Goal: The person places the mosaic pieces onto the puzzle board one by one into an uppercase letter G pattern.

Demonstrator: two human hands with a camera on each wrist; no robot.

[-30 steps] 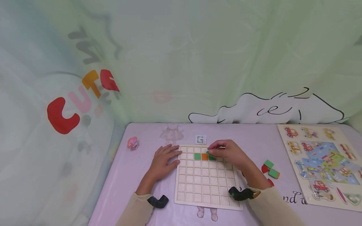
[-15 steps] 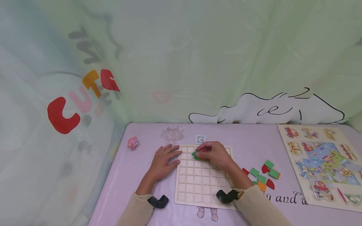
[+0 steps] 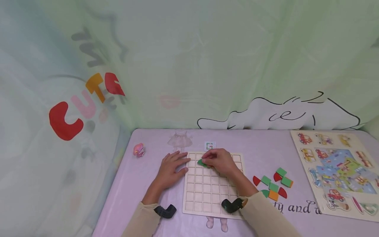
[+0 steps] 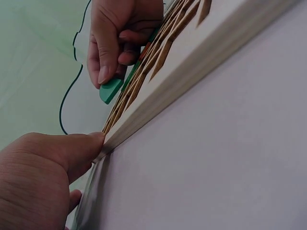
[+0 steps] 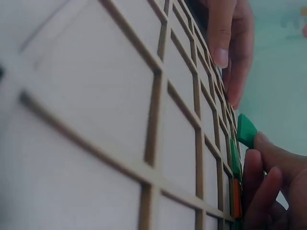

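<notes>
My right hand (image 3: pixel 222 163) pinches a green tile with a curved edge (image 5: pixel 246 130) between thumb and fingers. The tile is tilted just over the upper left part of a wooden grid board (image 3: pixel 199 197). In the right wrist view, a green tile (image 5: pixel 235 158) and an orange tile (image 5: pixel 237 198) lie in the grid beside the fingers. My left hand (image 3: pixel 172 169) rests at the board's left edge with its fingers spread. The left wrist view shows its thumb (image 4: pixel 79 148) touching the board's rim.
Loose red, green and orange tiles (image 3: pixel 273 187) lie right of the board. A small pattern card (image 3: pixel 210 145) is behind it. A pink figurine (image 3: pixel 138 150) stands at the far left, and a picture puzzle board (image 3: pixel 346 177) lies at the right.
My right hand has moved left along the board's upper part with the green tile, uncovering loose tiles at the right. The left hand stays where it was.
</notes>
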